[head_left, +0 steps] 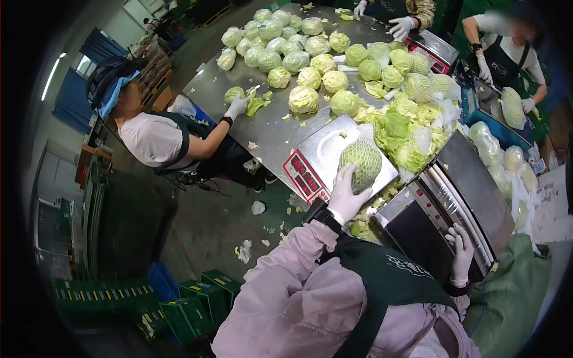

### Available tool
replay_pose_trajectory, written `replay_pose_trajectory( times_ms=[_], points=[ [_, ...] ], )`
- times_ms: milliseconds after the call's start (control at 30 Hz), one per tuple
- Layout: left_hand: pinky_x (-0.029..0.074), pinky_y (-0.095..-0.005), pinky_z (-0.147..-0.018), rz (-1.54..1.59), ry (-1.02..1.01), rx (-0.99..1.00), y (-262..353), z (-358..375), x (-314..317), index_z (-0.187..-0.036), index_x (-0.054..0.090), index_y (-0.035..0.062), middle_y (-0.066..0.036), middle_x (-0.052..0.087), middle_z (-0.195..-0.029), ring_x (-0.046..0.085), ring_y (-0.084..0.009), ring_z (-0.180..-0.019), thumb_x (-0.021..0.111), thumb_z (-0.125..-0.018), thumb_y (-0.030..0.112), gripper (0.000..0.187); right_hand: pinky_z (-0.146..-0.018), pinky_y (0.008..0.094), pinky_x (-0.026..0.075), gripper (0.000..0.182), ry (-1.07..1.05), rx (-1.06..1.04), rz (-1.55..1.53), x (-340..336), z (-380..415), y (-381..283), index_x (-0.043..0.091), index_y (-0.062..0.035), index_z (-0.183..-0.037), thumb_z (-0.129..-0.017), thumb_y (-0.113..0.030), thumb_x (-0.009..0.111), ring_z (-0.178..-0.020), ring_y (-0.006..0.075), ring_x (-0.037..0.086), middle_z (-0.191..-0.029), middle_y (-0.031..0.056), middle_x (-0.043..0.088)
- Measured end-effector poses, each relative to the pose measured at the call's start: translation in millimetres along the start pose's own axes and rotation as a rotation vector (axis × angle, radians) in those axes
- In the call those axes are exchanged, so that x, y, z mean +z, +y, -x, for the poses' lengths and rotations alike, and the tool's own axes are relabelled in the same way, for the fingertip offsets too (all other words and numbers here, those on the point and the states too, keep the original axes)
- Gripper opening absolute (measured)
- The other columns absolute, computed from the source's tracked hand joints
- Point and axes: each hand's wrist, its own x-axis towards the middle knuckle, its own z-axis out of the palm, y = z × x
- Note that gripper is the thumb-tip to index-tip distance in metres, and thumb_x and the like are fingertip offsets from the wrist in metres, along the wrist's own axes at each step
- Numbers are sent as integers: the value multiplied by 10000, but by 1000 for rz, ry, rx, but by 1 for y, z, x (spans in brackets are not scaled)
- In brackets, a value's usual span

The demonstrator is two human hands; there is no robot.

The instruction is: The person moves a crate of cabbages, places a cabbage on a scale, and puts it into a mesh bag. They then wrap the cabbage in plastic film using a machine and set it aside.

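My left hand, in a white glove, has its fingers around the near side of a green cabbage in a white foam net. This cabbage rests on the steel plate of a digital scale with a lit red display. Out to the right, my right hand, gloved too, is raised with its fingers apart and nothing in it. It is beside the front of a steel film-wrapping machine. Loose cabbage leaves are heaped just beyond the scale.
A steel table bears bare cabbages and several film-wrapped ones. A co-worker trims leaves at the left; others stand across the table. Wrapped cabbages lie at the right. Green crates stand on the floor.
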Motion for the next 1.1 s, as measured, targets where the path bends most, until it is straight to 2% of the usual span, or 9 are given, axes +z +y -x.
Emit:
replay_pose_trajectory(
  times_ms=[200, 367, 567, 767, 833, 933, 967, 1033, 1100],
  points=[
    [257, -417, -1075, 7, 55, -38, 27, -21, 21, -1348, 332, -10, -247, 337, -1355, 316, -382, -1273, 753, -678, 279, 843, -854, 296, 485, 306, 62, -2, -32, -12, 9, 15, 528, 54, -1208, -960, -114, 462, -993, 192, 596, -1178, 147, 578],
    [232, -428, -1087, -41, 5, -20, 28, -21, 37, -1359, 311, -14, -258, 298, -1380, 282, -393, -1296, 756, -672, 280, 869, -854, 304, 484, 306, 88, 21, -24, -12, 14, 14, 525, 54, -1210, -957, -108, 464, -1005, 195, 592, -1187, 143, 575],
    [189, -418, -1108, -10, 185, -122, 11, -42, 24, -1398, 199, -42, -284, 194, -1424, 198, -395, -1343, 808, -620, 328, 1055, -850, 305, 483, 298, 108, 1, -24, -7, 10, 16, 532, 54, -1201, -952, -97, 470, -1013, 197, 592, -1189, 139, 576],
    [231, -440, -1085, -231, 84, -225, -13, -68, 27, -1423, 168, 19, -277, 211, -1421, 212, -424, -1323, 818, -541, 466, 1183, -853, 310, 484, 289, 63, 20, 9, 1, 3, 13, 538, 50, -1193, -950, -89, 468, -1016, 204, 594, -1182, 138, 577],
    [280, -441, -1061, -343, 42, -223, -30, -73, 36, -1405, 237, 34, -274, 253, -1400, 266, -438, -1290, 813, -527, 492, 1146, -854, 314, 485, 282, 53, -13, 16, 6, 2, 10, 544, 48, -1184, -951, -89, 466, -1011, 203, 595, -1176, 139, 579],
    [370, -451, -992, -73, -58, -385, -37, -88, 18, -1318, 379, 19, -230, 407, -1304, 422, -367, -1199, 801, -549, 487, 995, -853, 314, 486, 279, 55, -4, -1, 13, 2, 4, 550, 47, -1175, -948, -95, 471, -1009, 205, 595, -1173, 141, 579],
    [382, -436, -994, 27, -58, -351, -63, -93, 15, -1304, 388, 13, -205, 493, -1223, 487, -335, -1146, 769, -648, 426, 863, -853, 314, 486, 279, 61, -3, -3, 15, 3, 4, 550, 47, -1175, -948, -95, 471, -1009, 205, 595, -1173, 141, 579],
    [382, -427, -1011, 942, -282, -568, -77, -97, 0, -1306, 404, 13, -196, 533, -1207, 514, -324, -1138, 664, -792, 336, 659, -854, 315, 487, 282, 0, -17, -79, 24, 1, 2, 552, 48, -1171, -944, -102, 478, -1001, 208, 598, -1169, 144, 580],
    [384, -427, -1020, 1609, -294, -797, -71, -81, -5, -1325, 406, 25, -180, 533, -1248, 519, -309, -1154, 539, -881, 310, 545, -859, 309, 477, 297, -76, 89, -112, 34, 0, -13, 542, 53, -1185, -936, -95, 476, -966, 208, 609, -1117, 154, 604]
  ],
)
